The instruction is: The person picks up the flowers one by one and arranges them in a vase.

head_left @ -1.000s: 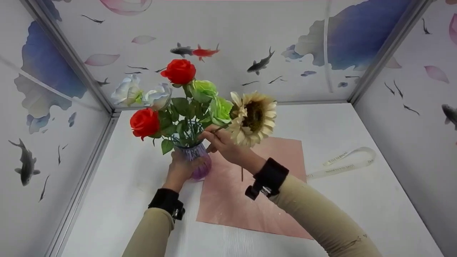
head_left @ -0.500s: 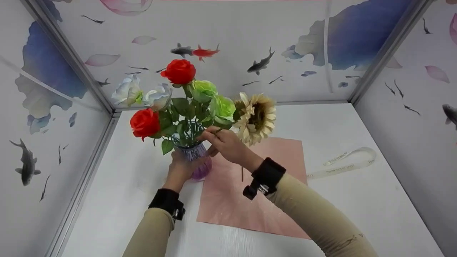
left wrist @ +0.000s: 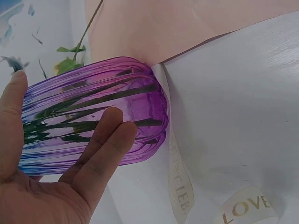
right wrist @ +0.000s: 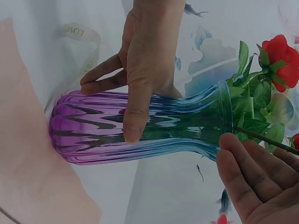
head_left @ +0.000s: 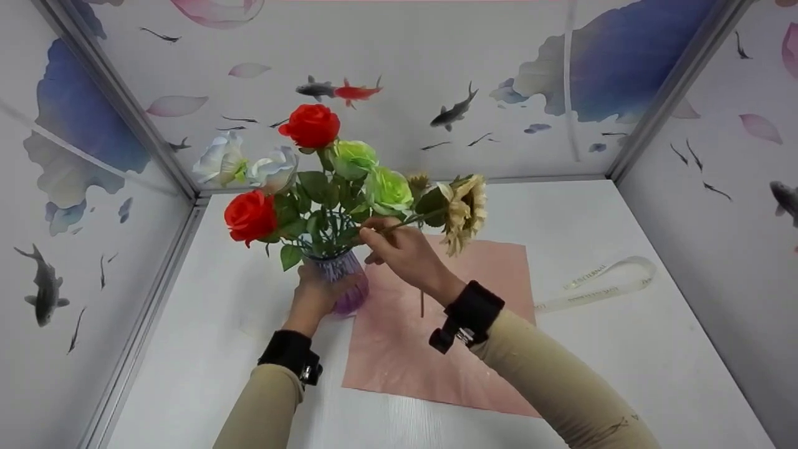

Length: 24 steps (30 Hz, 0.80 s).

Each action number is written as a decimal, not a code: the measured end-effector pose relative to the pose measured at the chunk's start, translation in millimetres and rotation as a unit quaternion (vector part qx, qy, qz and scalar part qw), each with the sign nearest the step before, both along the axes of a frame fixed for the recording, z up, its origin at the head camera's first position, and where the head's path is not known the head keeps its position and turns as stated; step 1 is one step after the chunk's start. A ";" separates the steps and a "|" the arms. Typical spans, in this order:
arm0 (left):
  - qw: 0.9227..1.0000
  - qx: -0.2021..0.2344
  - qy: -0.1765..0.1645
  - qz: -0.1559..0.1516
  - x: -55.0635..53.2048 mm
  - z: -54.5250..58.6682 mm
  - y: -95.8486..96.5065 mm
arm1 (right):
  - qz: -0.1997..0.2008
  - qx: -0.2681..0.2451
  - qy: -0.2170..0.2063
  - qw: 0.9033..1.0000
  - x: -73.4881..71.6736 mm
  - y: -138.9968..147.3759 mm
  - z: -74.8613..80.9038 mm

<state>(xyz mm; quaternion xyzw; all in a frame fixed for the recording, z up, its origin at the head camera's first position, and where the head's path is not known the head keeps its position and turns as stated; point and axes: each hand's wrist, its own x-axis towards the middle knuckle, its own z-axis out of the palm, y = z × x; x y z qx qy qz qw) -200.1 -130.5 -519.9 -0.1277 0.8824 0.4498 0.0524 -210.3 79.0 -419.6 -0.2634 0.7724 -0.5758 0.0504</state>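
Note:
A ribbed glass vase [head_left: 351, 293], purple at its base and blue toward its mouth, stands upright on the table. My left hand [head_left: 317, 292] grips it round the side, thumb and fingers on opposite sides in the right wrist view. Red roses [head_left: 310, 126], green roses [head_left: 388, 188] and pale white-blue flowers [head_left: 219, 159] stand in it, their stems visible through the glass in the left wrist view. My right hand [head_left: 405, 252] pinches the stem of a cream sunflower [head_left: 466, 215] beside the vase's mouth. In the right wrist view that stem [right wrist: 266, 140] reaches the rim.
Pink wrapping paper [head_left: 436, 362] lies on the white table right of the vase, with another flower's stem [head_left: 422, 304] over it. Printed ribbon [head_left: 608, 290] lies farther right; more ribbon [left wrist: 180, 182] is by the vase base. Patterned walls [head_left: 399, 37] enclose the table.
The sunflower's head has turned from facing me to a side view and shifted slightly right. My right hand has rolled a little with it. My left hand stays on the vase.

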 end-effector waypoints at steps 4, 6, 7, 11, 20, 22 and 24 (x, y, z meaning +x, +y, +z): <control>1.000 -0.008 0.011 0.001 2.3 -0.6 -0.1 | -0.010 -0.015 0.009 1.000 1.7 2.8 1.0; 1.000 -0.018 0.014 0.001 3.2 -1.0 -0.1 | -0.007 -0.030 0.000 1.000 2.2 4.8 1.0; 1.000 -0.024 0.013 0.002 3.5 -1.3 -0.1 | -0.004 -0.047 -0.008 0.999 2.4 5.9 1.4; 0.999 -0.032 0.011 0.001 3.9 -1.5 0.2 | 0.018 -0.130 -0.044 0.990 3.6 10.3 4.2; 0.999 -0.040 0.017 -0.002 4.1 -1.7 -0.6 | 0.027 -0.239 -0.084 0.967 3.2 17.0 3.7; 0.999 -0.042 0.017 -0.002 3.8 -2.1 -1.0 | 0.031 -0.255 -0.083 0.963 3.2 17.6 3.0; 0.999 -0.046 0.015 -0.003 3.5 -2.2 -1.1 | 0.035 -0.270 -0.076 0.959 3.1 18.3 2.0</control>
